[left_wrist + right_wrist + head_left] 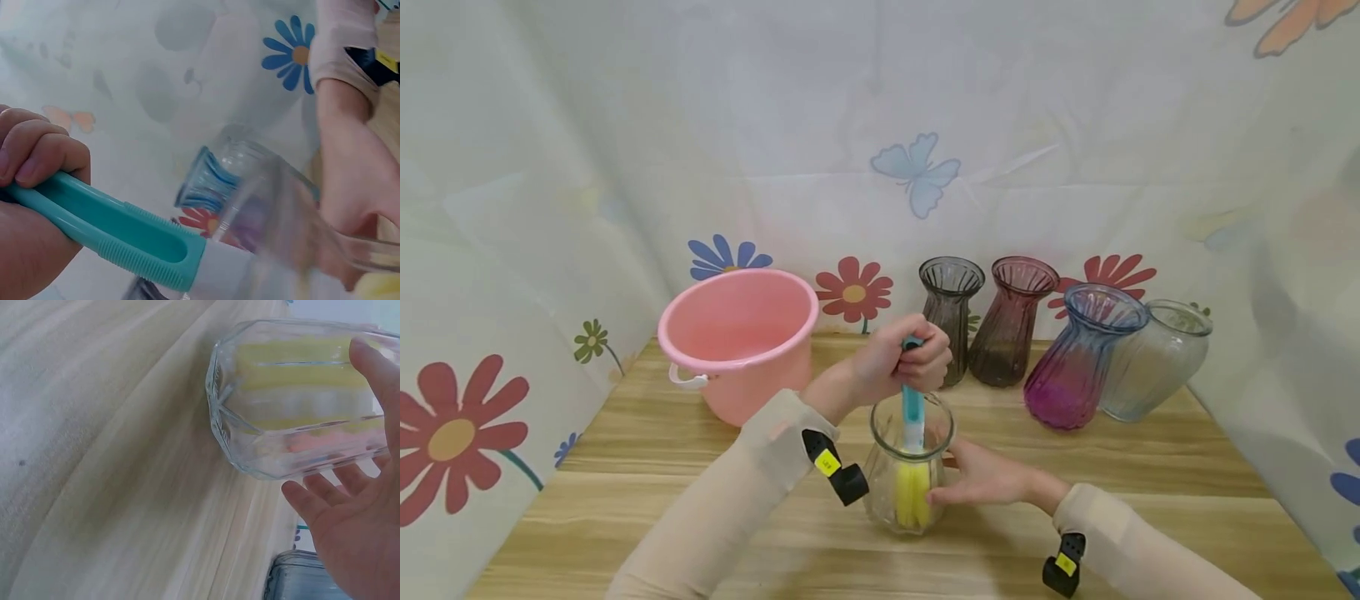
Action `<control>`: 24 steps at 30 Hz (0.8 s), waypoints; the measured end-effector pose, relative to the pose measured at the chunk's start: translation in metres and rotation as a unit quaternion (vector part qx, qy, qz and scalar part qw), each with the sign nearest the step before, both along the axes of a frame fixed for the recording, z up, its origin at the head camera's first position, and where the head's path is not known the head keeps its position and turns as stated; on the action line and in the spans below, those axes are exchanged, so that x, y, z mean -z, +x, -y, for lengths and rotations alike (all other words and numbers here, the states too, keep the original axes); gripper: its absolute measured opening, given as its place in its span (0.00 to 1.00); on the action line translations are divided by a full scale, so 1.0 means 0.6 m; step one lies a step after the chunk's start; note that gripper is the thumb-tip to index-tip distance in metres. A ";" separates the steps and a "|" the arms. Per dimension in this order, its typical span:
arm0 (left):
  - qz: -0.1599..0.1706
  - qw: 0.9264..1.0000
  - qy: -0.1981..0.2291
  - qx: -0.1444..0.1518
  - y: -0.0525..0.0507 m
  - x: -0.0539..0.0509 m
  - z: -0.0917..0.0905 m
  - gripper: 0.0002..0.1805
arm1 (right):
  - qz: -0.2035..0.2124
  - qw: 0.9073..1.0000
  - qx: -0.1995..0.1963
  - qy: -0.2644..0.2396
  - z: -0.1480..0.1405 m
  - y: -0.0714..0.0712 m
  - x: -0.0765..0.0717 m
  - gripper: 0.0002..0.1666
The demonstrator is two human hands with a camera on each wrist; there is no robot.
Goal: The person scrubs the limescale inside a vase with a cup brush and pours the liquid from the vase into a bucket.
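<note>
At the near middle of the wooden table (1022, 554), a clear glass vase (883, 492) is between the two hands, below the left hand (917, 358) and just beside the right. The left hand's fingers are wrapped round the teal handle (913, 407) of a brush, which reaches down through the vase's mouth; its yellow sponge head (913, 498) sits inside, low in the glass. The right hand (988, 477) holds the vase from its side, thumb on the near wall and fingers spread round behind. A pink bucket (758, 396) stands left of the vase; four other vases (1078, 358) stand beyond it to the right.
</note>
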State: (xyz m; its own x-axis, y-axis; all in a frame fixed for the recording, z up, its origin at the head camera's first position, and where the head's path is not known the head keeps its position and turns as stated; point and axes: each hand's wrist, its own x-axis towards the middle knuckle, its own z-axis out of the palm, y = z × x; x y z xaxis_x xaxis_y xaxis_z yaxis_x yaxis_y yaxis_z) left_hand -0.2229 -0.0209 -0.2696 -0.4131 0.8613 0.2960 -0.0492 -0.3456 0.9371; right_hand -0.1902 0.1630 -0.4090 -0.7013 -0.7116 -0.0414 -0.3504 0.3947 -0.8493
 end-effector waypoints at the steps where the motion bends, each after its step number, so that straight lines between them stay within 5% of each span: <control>1: -0.003 1.000 0.000 0.001 0.000 -0.008 0.001 0.21 | -0.002 1.000 0.004 -0.003 0.001 0.000 0.001 0.50; 10: -0.027 1.000 -0.011 0.011 0.007 -0.093 -0.004 0.21 | -0.009 1.000 0.019 -0.018 0.006 0.007 -0.004 0.47; 17: -0.050 0.999 -0.005 -0.018 0.018 -0.159 0.002 0.20 | -0.019 0.999 0.021 -0.022 0.010 0.008 -0.004 0.51; 20: -0.051 0.998 0.003 -0.021 0.023 -0.169 0.004 0.20 | -0.020 0.999 0.023 -0.024 0.010 0.008 -0.002 0.51; 24: -0.034 0.999 0.008 -0.034 0.023 -0.154 0.006 0.19 | -0.024 0.999 0.030 -0.016 0.010 0.009 -0.002 0.49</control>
State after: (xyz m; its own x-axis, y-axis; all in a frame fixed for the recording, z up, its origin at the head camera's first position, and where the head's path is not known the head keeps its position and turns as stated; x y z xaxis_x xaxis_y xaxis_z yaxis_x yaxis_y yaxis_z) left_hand -0.2092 -0.0243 -0.1772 -0.4493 0.8270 0.3378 0.0379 -0.3601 0.9321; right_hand -0.1847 0.1571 -0.4079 -0.7434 -0.6687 0.0155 -0.3671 0.3885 -0.8452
